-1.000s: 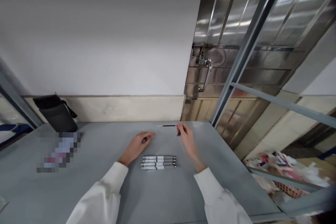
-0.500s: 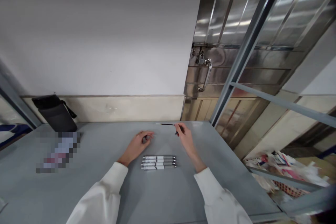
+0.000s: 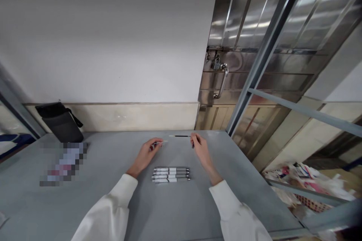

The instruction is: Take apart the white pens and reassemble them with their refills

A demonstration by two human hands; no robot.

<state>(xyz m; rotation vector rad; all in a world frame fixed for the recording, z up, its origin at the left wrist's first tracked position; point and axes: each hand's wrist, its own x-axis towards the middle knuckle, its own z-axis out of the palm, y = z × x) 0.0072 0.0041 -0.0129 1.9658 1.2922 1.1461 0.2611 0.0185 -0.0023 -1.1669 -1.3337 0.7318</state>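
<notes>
1. The left hand (image 3: 147, 153) is partly curled, thumb and fingertips pinching a small, slender piece (image 3: 159, 143) with a pale tip that points right. Most of this piece is hidden by the fingers.
2. The right hand (image 3: 199, 147) is nearly closed, its fingers gripping the right end of a thin rod (image 3: 182, 136). Something dark shows beneath these fingers, too small to identify.
3. Both arms, in white sleeves, reach over a grey table (image 3: 113, 203). Between the forearms, nearer the wearer, several silver-and-white pens (image 3: 170, 175) lie side by side in a neat row.
4. At the table's far left, a black case (image 3: 60, 122) with a strap leans near the wall, a pixelated item (image 3: 65, 160) just in front of it.
5. Behind is a pale wall (image 3: 113, 45); to the right, a shiny metal door (image 3: 220, 41) with a padlock and curved handle.
6. The rod looks like a pen refill: black along its middle, paler at its left end, nearly level, near the table's back edge.
</notes>
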